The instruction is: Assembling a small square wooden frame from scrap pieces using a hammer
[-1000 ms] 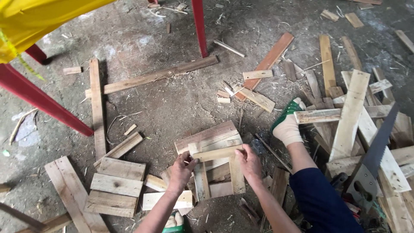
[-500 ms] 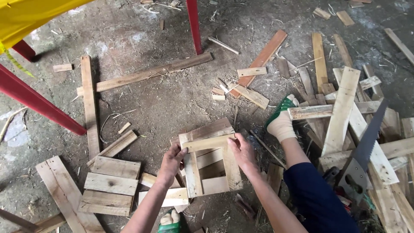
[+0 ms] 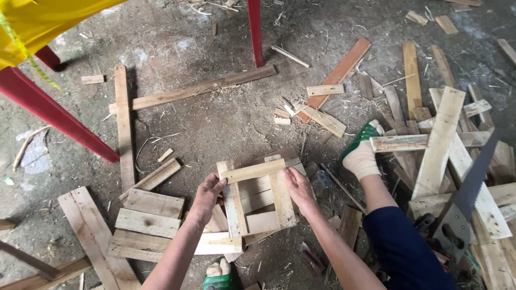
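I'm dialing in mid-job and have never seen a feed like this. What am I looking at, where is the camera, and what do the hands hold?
There is no machine: a person works with two bare hands, and the one camera sits on their head, looking down at a dirt floor. The left hand and right hand grip opposite sides of a small square wooden frame made of slats, lifted slightly above other slats. Left of it lies a panel of joined boards. Loose planks and offcuts are scattered across the ground, with a bigger heap at right. A handsaw rests on that heap by the person's knee. Their socked foot in a green sandal stretches forward. Red metal legs and yellow sheeting show top left.
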